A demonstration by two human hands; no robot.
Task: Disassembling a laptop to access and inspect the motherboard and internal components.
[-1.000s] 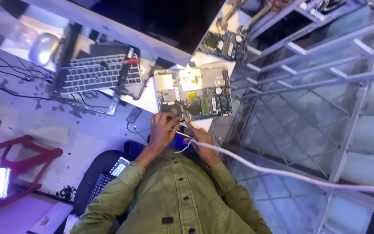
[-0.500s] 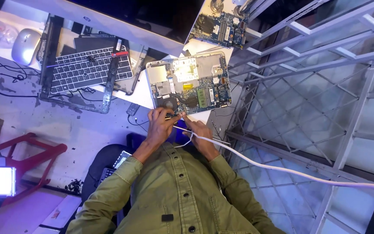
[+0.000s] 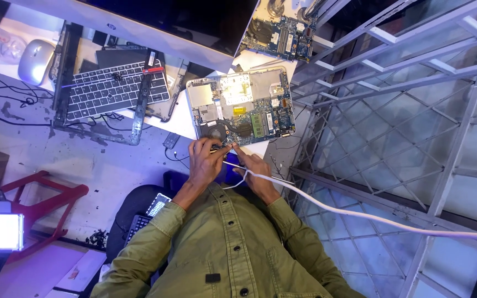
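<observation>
Head camera looks straight down on a person in an olive button shirt [image 3: 222,243] working at the near edge of an opened laptop base with its green and blue circuit board exposed [image 3: 241,107]. Against the frame of half a second ago, the whole scene sits a little lower and further right in view: the board has slid down from the top edge, and a second bare blue circuit board [image 3: 280,30] behind it now shows more fully. The hands themselves keep the same place at the board's near edge, and the loose black laptop keyboard [image 3: 114,88] lies as before to the left, inside a dark frame.

The left hand [image 3: 205,160] has its fingers curled and bunched together, tips pressed close at the front rim of the laptop base near the dark round fan; they pinch something small and dark there, but what it is cannot be made out. The right hand [image 3: 255,165] lies just beside it, forefinger stretched toward the same spot, the other fingers folded; whether it grips anything cannot be told. A thin white cable [image 3: 327,207] runs over the right hand and wrist and away to the right across the grey metal grating [image 3: 393,110].

The laptop base lies flat on the white worktop [image 3: 100,165], directly ahead of both hands, its near edge touching the fingertips. A grey computer mouse [image 3: 35,60] sits well to the left.
</observation>
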